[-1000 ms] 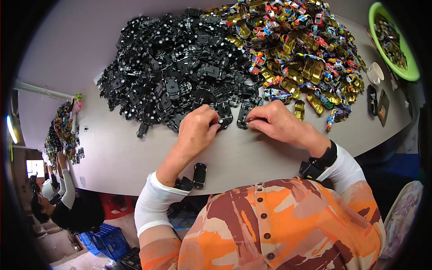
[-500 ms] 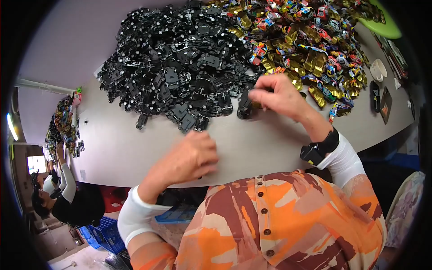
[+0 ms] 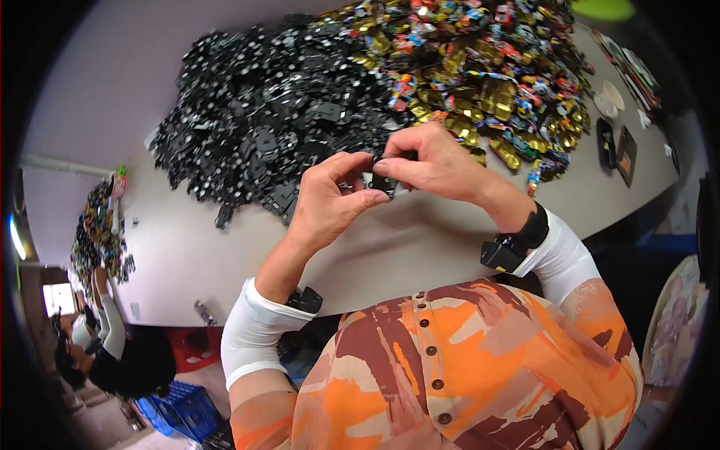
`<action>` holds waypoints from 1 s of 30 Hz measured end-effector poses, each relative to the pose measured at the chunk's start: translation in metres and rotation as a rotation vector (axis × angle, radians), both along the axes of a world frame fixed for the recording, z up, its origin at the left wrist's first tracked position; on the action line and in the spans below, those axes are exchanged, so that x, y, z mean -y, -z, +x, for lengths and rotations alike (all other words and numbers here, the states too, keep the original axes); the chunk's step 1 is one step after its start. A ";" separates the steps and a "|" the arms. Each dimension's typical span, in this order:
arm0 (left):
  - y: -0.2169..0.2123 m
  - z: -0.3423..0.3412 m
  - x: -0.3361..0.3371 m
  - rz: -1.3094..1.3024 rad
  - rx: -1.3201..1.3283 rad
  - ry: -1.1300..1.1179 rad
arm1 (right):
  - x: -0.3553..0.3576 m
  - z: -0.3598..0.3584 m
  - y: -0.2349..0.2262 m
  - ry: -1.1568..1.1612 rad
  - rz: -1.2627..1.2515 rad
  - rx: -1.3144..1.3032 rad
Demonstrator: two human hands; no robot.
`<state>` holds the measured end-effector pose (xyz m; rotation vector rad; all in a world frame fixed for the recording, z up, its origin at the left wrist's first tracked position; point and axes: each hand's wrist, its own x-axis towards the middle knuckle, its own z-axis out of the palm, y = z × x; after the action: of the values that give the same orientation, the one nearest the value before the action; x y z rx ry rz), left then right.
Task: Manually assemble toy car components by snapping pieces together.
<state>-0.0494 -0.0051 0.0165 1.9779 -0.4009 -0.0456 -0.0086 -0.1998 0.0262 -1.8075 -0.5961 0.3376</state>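
A pale table point(image 3: 187, 255) spreads beneath a dark pile point(image 3: 270, 112), the landmark here: a broad heap of black toy-car undersides with small wheels. To its right, touching it, lies a bright pile point(image 3: 480, 75) of toy-car shells, gold, red, blue and green. Well off to the dark pile's left, a co-worker point(image 3: 127, 337) sits at another heap. Far to its right, past the shells, show the edge of a green tub point(image 3: 604, 9) and a white cup point(image 3: 609, 100).

Two bare hands meet just in front of the dark pile's right end. The left hand point(image 3: 326, 199) curls, thumb below and fingers above, around a small dark part point(image 3: 384, 182). The right hand point(image 3: 439, 165) pinches the same part from the other side. Blur and fingers hide its shape, so whether it is one piece or two cannot be told.

Well in front of the dark pile, at the table's near edge, lies a tiny grey toy point(image 3: 205, 313).

The step in hand appears to be two-handed fingertip work on the part; the next move would call for steady, matched pressure from both thumbs.
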 end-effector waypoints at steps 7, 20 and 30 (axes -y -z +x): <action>0.025 0.019 0.002 -0.568 -0.448 -0.110 | 0.046 0.004 0.011 0.006 -0.132 0.235; 0.032 0.014 0.001 -0.365 -0.346 -0.151 | 0.037 0.010 0.034 0.157 -0.546 0.651; 0.035 0.009 0.000 -0.335 -0.289 -0.147 | 0.019 0.010 0.026 0.082 -0.862 0.640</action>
<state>-0.0405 -0.0051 -0.0189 1.6337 -0.0672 -0.1588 0.0015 -0.2188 -0.0001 -2.8012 -0.8927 -0.0855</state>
